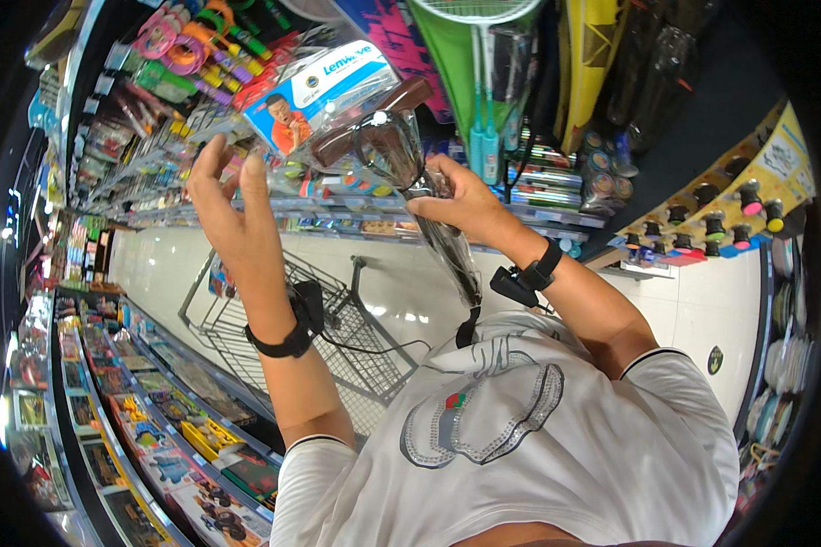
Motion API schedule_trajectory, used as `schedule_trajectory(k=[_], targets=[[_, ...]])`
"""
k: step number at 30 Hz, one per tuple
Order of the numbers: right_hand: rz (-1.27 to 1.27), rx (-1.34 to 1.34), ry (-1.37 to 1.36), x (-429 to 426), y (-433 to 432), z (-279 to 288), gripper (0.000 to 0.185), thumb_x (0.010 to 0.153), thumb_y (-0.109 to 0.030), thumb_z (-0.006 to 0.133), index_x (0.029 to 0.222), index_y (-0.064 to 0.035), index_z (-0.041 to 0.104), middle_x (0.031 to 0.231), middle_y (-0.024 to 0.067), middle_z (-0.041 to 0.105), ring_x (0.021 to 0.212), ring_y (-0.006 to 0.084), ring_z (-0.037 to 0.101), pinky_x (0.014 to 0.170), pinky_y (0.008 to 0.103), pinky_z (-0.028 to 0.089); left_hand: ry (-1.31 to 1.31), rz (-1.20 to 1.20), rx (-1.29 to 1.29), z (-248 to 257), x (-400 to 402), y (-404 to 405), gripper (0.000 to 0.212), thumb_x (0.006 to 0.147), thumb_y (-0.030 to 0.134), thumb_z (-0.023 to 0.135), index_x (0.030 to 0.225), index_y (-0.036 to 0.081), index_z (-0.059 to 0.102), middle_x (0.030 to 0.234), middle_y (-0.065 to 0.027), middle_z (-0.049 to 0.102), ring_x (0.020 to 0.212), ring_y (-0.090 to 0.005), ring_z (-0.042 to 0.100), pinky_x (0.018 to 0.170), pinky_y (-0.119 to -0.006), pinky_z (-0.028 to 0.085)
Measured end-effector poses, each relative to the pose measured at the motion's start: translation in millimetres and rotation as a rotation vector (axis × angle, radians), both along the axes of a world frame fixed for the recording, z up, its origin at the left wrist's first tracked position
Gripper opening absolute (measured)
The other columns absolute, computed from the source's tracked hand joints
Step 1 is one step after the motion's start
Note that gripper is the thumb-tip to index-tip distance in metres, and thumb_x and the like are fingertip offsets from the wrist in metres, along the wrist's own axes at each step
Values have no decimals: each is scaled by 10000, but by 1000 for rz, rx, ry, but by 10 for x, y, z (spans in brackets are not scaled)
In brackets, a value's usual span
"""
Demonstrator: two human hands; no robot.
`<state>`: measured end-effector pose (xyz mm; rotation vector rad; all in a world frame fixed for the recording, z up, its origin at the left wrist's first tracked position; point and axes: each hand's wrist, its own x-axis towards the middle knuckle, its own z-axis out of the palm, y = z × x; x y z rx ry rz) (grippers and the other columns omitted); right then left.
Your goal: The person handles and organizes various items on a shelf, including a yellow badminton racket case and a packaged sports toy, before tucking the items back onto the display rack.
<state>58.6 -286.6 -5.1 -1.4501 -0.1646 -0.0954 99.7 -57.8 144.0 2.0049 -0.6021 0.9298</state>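
My right hand grips a hammer-shaped item by its narrow black middle. Clear plastic film wraps it; a dark brown bar crosses its upper end, and its lower end tapers towards my shirt. My left hand is raised on the other side, fingers apart, holding nothing. Just past the item's head is a blue and white product card with a printed picture of a person. Whether card and item touch, I cannot tell. Each wrist wears a black strap with a small device.
A wire shopping cart stands below my left forearm on the pale tiled floor. Shelves ahead hold badminton rackets and colourful plastic toys. A yellow display rack juts in at right. Boxed toys fill shelving at left.
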Motion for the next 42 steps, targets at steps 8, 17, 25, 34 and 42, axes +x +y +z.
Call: schedule_trajectory(k=[8,17,25,34,42], targets=[[-107,-19,62,-303,-496,87,496,824,-230,803,1175,-9,532,976,21,594,853,62,528,745,240,456,713,-499,-354,-155,341,-647,648,962,496,621,1342,-23,542,1248,-116,614,1136,-210,609,931,-363,510],[-256,-167,0,-404,-845,-25,522,810,-250,811,1170,14,541,989,36,601,882,70,528,770,251,459,941,-822,-504,-175,487,-1264,447,1015,358,593,1191,-53,595,1066,-130,685,936,-268,716,840,-368,594],[-290,-129,50,-523,-1083,34,744,787,-399,820,1268,89,530,1105,163,626,959,171,596,854,303,482,928,-792,-497,-73,550,-1673,365,988,364,631,1012,0,627,990,-126,685,865,-275,734,691,-362,612],[-324,-79,5,-511,-1245,-109,497,829,-258,811,1161,12,559,974,23,600,903,79,536,781,251,453,922,-800,-393,19,438,-1950,437,987,406,628,1075,-22,619,1053,-139,677,924,-326,726,720,-382,604],[-357,-61,9,-599,-1318,-59,634,801,-340,822,1212,53,540,1000,89,617,922,128,556,815,282,468,960,-864,-386,-42,511,-2068,463,987,457,609,1087,7,655,1016,-91,706,853,-198,715,678,-300,558]])
